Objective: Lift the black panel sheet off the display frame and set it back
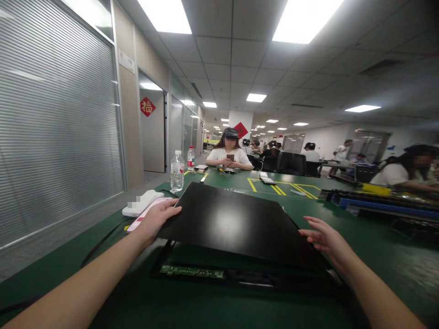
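Observation:
A flat black screen panel (229, 224) is raised at a tilt above a thin black frame (247, 278). A strip of green circuit board (192, 271) shows along the frame's near side. My left hand (159, 218) grips the panel's left edge, thumb on top and the other fingers mostly hidden underneath. At the right edge, my right hand (324, 237) has its fingers stretched out and apart. A fingertip of it touches or nearly touches the panel's rim; I cannot tell which.
Left of the panel lie a white device (142, 204) and a phone (147, 214). Beyond stands a water bottle (177, 172). A person (229, 153) sits opposite on the green table (116, 269). Stacked dark panels (377, 203) lie at right, near another person (401, 171).

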A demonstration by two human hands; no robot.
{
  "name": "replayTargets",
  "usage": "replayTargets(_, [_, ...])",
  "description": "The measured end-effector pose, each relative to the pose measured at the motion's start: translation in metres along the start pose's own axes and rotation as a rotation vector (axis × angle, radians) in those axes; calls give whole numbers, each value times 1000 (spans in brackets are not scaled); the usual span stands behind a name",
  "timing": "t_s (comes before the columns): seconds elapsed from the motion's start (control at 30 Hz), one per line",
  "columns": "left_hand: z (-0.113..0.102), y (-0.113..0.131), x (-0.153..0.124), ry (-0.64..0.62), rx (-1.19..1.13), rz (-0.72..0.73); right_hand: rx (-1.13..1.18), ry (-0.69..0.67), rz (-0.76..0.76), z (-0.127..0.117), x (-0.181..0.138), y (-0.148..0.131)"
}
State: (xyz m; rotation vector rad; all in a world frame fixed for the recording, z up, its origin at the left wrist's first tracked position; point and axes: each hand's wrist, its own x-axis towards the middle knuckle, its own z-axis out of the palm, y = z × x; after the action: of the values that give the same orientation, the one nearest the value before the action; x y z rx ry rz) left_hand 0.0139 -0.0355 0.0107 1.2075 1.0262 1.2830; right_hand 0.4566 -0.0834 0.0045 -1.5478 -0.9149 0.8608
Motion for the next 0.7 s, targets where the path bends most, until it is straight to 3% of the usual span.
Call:
replayTargets(0.37, [-5,-12,7,-68,-26,-93,-12,6,34,-1,10,10])
replayTargets(0.7, [5,-8,-1,-73,28,-110,-51,69,23,-3,12,10])
